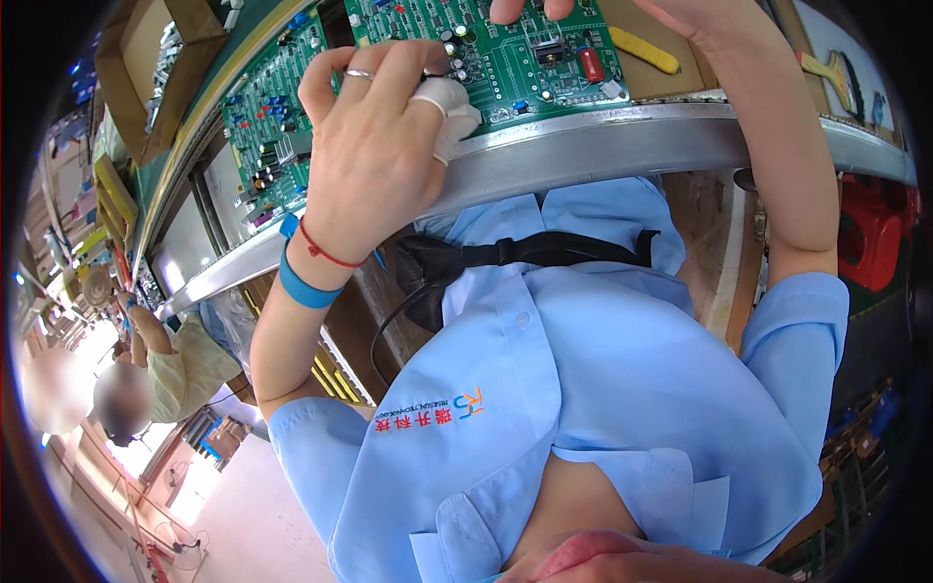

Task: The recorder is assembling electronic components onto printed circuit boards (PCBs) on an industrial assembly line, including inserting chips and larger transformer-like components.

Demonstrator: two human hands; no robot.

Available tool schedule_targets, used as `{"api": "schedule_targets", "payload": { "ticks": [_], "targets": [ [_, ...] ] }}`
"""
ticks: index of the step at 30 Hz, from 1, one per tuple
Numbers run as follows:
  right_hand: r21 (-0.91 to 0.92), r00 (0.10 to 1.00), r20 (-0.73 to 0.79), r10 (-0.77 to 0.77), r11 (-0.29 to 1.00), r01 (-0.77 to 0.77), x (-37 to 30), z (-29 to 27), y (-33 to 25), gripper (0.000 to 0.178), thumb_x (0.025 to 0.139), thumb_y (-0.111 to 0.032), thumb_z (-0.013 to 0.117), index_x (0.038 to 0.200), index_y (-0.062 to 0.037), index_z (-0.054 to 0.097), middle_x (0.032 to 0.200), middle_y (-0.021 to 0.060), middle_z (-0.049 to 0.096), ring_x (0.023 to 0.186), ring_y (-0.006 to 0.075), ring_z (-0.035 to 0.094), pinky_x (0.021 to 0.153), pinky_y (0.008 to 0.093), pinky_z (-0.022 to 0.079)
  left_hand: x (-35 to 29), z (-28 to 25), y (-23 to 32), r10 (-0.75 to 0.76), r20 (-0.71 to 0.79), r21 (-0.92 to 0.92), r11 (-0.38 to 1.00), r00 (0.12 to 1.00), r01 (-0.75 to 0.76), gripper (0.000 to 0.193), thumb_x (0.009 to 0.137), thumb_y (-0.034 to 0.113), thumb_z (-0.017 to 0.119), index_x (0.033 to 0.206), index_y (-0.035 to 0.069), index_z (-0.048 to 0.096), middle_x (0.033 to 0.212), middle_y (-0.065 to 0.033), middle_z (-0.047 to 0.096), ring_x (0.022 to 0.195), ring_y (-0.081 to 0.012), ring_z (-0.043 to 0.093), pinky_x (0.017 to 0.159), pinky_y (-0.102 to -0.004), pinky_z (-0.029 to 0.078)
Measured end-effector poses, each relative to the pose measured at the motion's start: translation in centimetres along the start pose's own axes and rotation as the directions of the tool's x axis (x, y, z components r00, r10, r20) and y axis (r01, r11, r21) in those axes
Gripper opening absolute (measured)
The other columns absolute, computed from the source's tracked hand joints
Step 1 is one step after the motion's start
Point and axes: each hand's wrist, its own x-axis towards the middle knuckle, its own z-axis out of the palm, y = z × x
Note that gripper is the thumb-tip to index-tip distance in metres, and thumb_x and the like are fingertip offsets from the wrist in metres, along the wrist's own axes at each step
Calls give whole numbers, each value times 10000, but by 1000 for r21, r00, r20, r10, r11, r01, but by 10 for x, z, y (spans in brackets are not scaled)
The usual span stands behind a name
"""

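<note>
My left hand [384,136] bends over a green circuit board [510,83]. Its fingers are curled in and closed among small round capacitors [460,49]. White covers wrap some of its fingertips, and whatever they pinch is hidden. A ring, a red cord and a blue wrist strap [309,284] are on that hand and wrist. At the top edge my right hand [680,15] is mostly cut off; only two fingertips show above the same board, near a black heat-sinked part [549,49]. A red component [590,64] sits at the board's right end.
Another populated green board [267,126] lies to the left. A metal rail [603,146] runs along the front edge. Right of the boards are a yellow strip [643,51] and a brush [831,73]. A cardboard box [136,83] stands far left; another person [185,364] sits beyond.
</note>
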Motion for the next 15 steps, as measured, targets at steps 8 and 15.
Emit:
{"api": "schedule_targets", "payload": {
  "ticks": [8,15],
  "targets": [
    [88,992,-21,126,988,-124,0,0,2,288,912,-310,672,910,-32,599,612,-5,559,438,38,468,372,175,303,18,-35,-55,-57,-143,23,998,988,61,219,801,226,745,1001,143,711,1033,-47,681,997,-232,636,921,-367,404],
    [307,979,98,181,930,-203,6,-5,17,243,904,-278,685,943,-60,586,600,-26,497,442,28,393,387,181,261,57,11,-202,-462,-98,395,795,881,461,173,800,286,672,788,129,743,819,-104,688,857,-285,626,871,-442,355]
  ]
}}
